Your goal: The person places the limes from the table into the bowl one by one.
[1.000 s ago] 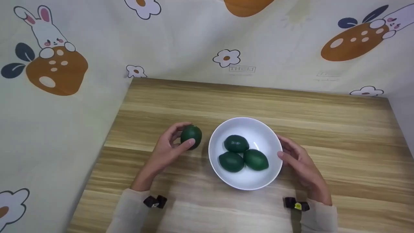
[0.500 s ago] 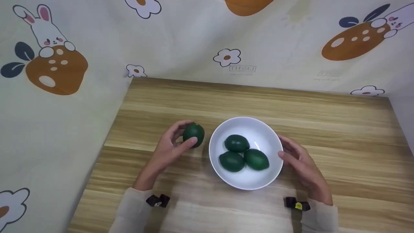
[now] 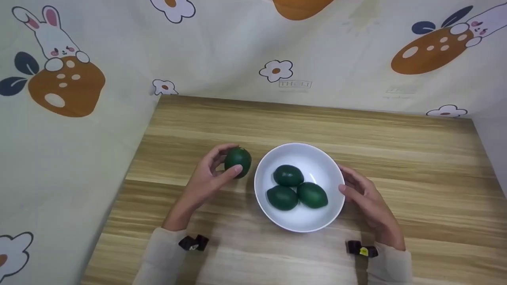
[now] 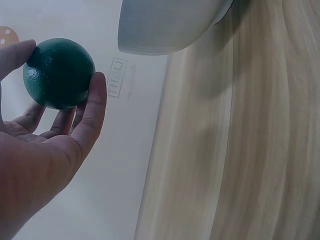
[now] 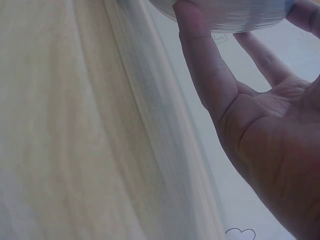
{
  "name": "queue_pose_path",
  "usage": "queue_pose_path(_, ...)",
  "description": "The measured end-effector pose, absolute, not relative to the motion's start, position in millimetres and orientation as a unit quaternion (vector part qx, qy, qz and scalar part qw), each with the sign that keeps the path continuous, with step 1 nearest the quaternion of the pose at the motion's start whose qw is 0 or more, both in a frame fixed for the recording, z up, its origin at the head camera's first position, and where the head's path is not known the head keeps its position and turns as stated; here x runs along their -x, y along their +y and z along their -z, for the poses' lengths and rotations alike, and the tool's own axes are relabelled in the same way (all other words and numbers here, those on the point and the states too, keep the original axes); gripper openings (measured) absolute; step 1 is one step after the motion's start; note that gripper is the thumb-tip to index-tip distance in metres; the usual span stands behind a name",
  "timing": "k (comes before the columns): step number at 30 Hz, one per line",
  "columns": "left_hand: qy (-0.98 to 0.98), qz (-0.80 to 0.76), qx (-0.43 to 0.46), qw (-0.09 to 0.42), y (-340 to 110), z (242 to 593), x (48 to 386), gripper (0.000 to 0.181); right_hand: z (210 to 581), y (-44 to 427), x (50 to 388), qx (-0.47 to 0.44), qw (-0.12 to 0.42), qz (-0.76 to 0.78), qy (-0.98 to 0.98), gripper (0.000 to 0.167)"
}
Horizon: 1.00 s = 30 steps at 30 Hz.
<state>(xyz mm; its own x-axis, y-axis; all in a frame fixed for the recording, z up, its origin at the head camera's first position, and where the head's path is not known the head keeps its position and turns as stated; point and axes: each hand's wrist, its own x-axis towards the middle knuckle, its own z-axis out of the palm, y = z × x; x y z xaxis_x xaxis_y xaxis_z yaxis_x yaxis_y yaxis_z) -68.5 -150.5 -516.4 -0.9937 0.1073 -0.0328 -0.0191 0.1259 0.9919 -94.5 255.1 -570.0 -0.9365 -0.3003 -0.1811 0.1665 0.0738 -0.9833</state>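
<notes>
A dark green lime (image 3: 237, 161) is pinched between the thumb and fingers of my left hand (image 3: 204, 180), just left of a white bowl (image 3: 298, 222). In the left wrist view, the lime (image 4: 59, 74) is held apart from the bowl (image 4: 165, 22). Three more limes (image 3: 312, 195) lie together inside the bowl, touching one another. My right hand (image 3: 370, 200) grips the bowl's right side, thumb at the rim and fingers round the outer wall. The right wrist view shows that hand (image 5: 270, 115) with its fingertips against the bowl (image 5: 235, 15).
The bowl stands on a wood-grain table (image 3: 317, 122). A pale cloth (image 3: 222, 51) printed with rabbits and flowers rises behind the table and along its left side. Small black devices (image 3: 193, 242) sit at both wrists.
My left hand has shifted slightly right and away from me with the lime, closer to the bowl. The right hand and the bowl stay where they were.
</notes>
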Motion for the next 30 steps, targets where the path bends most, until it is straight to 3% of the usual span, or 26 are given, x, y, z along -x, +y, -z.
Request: queue_pose_path(30,0.749,-0.654,-0.071,0.074,-125.7,514.0,78.7,0.051,570.1,255.9,94.8,0.046,0.176,0.677,0.713,0.054)
